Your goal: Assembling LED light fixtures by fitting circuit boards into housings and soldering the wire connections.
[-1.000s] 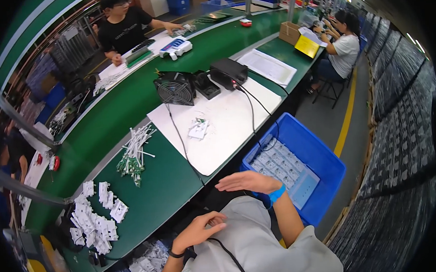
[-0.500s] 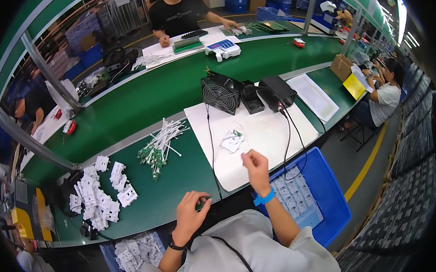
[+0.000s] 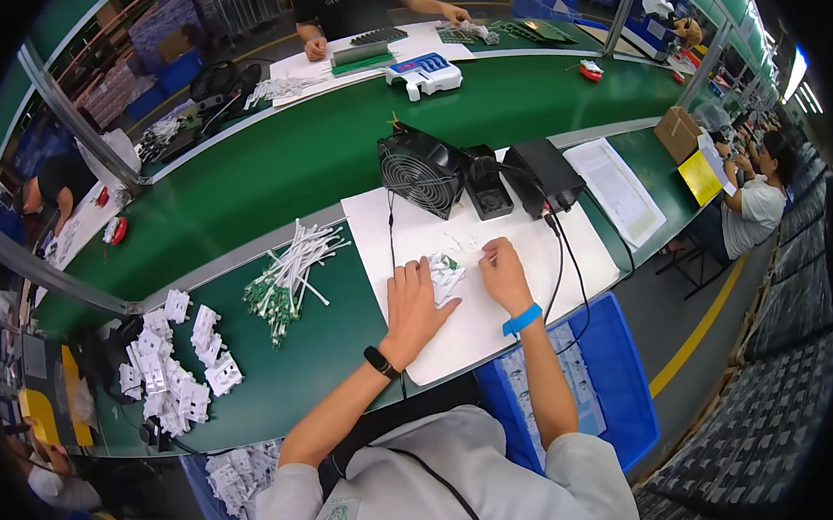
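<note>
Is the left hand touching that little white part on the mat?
Touching: the head view shows the left hand with its fingers resting on the small white part.

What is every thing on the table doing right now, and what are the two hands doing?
Left hand: flat on the white mat, fingers touching the small white parts.
Right hand: resting on the mat, fingertips at the parts.
Small white parts: lying in a loose cluster between both hands.
White mat: spread flat on the green table.
Black fan: upright; spinning cannot be told.
White sticks pile: heaped, untouched.
Blue bin: open, holding sheets.
</note>
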`<action>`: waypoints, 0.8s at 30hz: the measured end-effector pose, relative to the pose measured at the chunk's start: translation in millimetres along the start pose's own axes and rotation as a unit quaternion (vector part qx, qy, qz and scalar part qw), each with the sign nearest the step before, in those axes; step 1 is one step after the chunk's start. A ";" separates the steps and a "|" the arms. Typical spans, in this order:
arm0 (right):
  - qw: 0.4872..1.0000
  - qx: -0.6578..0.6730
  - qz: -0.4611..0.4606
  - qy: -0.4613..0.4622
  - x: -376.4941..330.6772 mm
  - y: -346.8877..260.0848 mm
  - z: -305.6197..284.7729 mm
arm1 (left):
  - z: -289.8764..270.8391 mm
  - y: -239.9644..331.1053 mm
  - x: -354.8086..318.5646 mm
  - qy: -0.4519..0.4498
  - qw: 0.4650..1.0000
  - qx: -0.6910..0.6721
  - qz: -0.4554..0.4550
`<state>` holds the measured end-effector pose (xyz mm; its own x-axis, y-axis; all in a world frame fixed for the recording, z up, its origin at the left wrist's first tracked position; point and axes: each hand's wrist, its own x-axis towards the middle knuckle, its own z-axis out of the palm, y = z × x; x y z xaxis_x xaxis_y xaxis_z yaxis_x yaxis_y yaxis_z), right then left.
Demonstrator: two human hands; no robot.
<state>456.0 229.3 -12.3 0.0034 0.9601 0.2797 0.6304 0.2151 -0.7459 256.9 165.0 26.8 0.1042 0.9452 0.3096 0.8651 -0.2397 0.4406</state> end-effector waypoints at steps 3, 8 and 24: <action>0.996 0.053 0.049 -0.047 5.4 2.5 -8.5 | 9.6 -8.5 1.7 -0.029 0.999 -0.027 0.023; 0.993 0.121 0.010 0.003 -2.6 4.2 -5.6 | 8.1 -12.7 -3.6 0.028 0.991 -0.113 0.065; 0.984 0.165 0.063 0.009 4.0 -1.4 -4.7 | 8.0 -11.1 3.0 0.059 0.987 -0.145 0.032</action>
<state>458.8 232.1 -7.3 0.0820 0.9801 0.1808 0.3366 0.1435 -0.9306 251.5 172.3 16.1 0.0817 0.8981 0.4322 0.6806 -0.3671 0.6341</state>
